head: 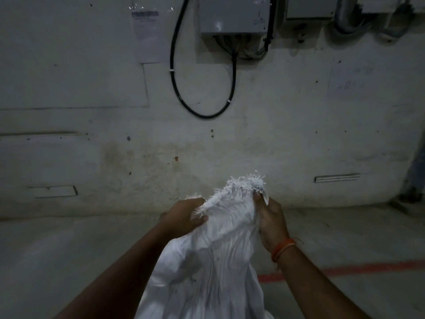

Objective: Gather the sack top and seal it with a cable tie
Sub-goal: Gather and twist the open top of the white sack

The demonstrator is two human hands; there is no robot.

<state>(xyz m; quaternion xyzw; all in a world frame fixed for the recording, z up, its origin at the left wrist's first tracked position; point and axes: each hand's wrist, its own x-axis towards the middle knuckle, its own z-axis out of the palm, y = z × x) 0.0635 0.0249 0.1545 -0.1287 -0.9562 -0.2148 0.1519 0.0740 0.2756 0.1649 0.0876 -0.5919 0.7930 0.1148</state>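
A white woven sack (213, 268) stands on the floor right in front of me, its frayed top edge (241, 183) pulled up and bunched into folds. My left hand (184, 217) grips the left side of the sack top. The right side of the top is pinched in my right hand (271, 222), which wears an orange thread band at the wrist. The fabric between the two hands is creased and partly gathered. No cable tie is visible.
A stained pale wall (138, 146) rises just beyond the sack. Grey electrical boxes (234, 14) hang on it, with a looping black cable (202, 113). A red line (345, 270) crosses the concrete floor on the right.
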